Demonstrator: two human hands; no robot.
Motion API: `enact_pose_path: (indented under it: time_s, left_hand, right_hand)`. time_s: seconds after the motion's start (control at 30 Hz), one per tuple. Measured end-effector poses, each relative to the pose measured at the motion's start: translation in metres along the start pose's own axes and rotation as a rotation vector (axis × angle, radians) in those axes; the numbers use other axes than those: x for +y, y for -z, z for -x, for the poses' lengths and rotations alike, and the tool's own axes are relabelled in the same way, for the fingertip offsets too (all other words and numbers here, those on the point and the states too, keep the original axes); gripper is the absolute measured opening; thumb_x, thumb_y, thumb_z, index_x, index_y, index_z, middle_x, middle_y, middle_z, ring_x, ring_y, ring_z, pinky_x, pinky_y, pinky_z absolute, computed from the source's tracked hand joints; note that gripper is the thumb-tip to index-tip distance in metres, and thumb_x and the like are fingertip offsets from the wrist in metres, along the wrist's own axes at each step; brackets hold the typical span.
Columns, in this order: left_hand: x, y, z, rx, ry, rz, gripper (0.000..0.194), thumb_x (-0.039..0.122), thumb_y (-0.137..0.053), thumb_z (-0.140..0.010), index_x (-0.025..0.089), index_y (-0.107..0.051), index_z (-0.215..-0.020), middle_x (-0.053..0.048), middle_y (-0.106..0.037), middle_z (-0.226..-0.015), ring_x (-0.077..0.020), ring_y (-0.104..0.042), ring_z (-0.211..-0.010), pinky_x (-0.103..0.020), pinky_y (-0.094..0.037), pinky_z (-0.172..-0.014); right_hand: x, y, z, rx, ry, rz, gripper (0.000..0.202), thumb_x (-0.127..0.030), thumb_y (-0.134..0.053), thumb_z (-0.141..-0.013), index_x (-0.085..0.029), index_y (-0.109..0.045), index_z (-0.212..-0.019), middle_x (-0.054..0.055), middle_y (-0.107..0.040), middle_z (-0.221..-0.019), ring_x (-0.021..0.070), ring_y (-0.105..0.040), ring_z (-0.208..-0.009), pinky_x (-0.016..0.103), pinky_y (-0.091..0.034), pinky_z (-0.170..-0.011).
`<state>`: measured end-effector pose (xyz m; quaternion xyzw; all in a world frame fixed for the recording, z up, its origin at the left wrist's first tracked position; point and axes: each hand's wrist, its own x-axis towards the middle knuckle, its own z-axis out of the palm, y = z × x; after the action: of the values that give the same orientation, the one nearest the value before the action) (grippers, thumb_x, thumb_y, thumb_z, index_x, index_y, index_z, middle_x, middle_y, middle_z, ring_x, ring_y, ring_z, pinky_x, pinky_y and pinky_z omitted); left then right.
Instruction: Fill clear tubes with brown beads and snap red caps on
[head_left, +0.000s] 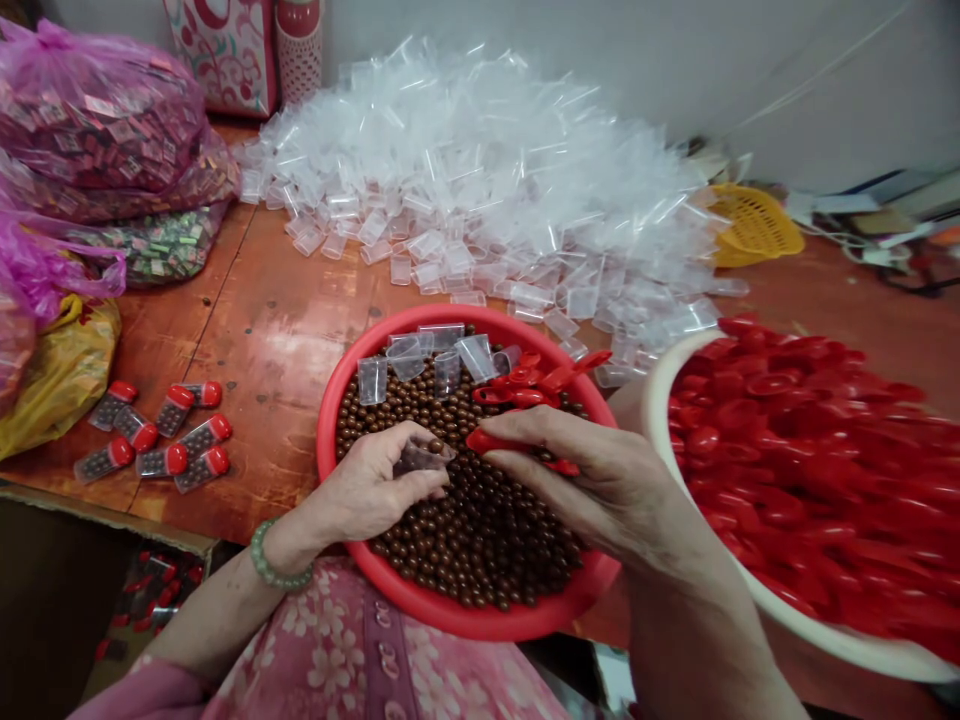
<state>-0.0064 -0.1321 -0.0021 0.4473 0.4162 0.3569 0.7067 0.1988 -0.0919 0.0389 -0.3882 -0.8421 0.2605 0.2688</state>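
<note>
My left hand point(375, 482) is closed around a small clear plastic tube point(421, 458), which lies tilted over the red basin point(328, 425). A brown ball shows at the tube's mouth; my fingers hide part of the tube. Between the thumb and fingers of my right hand point(600, 465) is a red plastic cap point(487, 441), its tip pointing at the tube, a small gap apart. Round brown balls point(480, 560) fill the basin below both hands. On top of them rest several clear tubes point(373, 381) and, nearer my right hand, several red caps point(525, 375).
Behind the basin rises a large heap of clear tubes point(480, 170). A white tub point(660, 400) of red caps stands at right. Several filled, red-capped tubes point(163, 460) lie at left, near plastic bags point(97, 120). A yellow basket point(757, 225) sits at the back right.
</note>
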Motion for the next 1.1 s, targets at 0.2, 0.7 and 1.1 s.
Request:
enact_pose_path:
  time_s: [0.2, 0.7, 1.1]
  left_hand:
    - [-0.001, 0.000, -0.002, 0.011, -0.024, 0.027, 0.015, 0.024, -0.061, -0.082, 0.016, -0.056, -0.093, 0.000, -0.059, -0.083, -0.0112, -0.055, -0.076, -0.026, -0.043, -0.076]
    - [-0.001, -0.001, -0.002, 0.021, -0.005, 0.086, 0.014, 0.020, -0.061, -0.082, 0.014, -0.056, -0.095, 0.000, -0.060, -0.080, -0.0099, -0.057, -0.072, -0.024, -0.044, -0.072]
    - [-0.001, 0.000, -0.003, -0.023, -0.176, 0.084, 0.029, 0.015, -0.059, -0.083, 0.013, -0.063, -0.111, -0.006, -0.067, -0.113, -0.0188, -0.060, -0.107, -0.032, -0.042, -0.101]
  right_hand:
    - [-0.007, -0.015, -0.002, 0.132, -0.051, -0.038, 0.016, -0.019, -0.066, -0.085, -0.023, -0.067, -0.100, 0.003, -0.075, -0.091, 0.0175, -0.071, -0.082, 0.029, -0.058, -0.076]
    - [-0.008, -0.003, 0.002, 0.011, -0.031, 0.047, 0.014, -0.020, -0.065, -0.086, -0.022, -0.067, -0.100, 0.004, -0.073, -0.090, 0.0178, -0.070, -0.080, 0.029, -0.058, -0.075]
    - [-0.025, -0.051, -0.013, 0.180, -0.017, -0.139, 0.016, -0.017, -0.064, -0.086, -0.024, -0.067, -0.099, 0.002, -0.073, -0.089, 0.0167, -0.068, -0.080, 0.031, -0.057, -0.074]
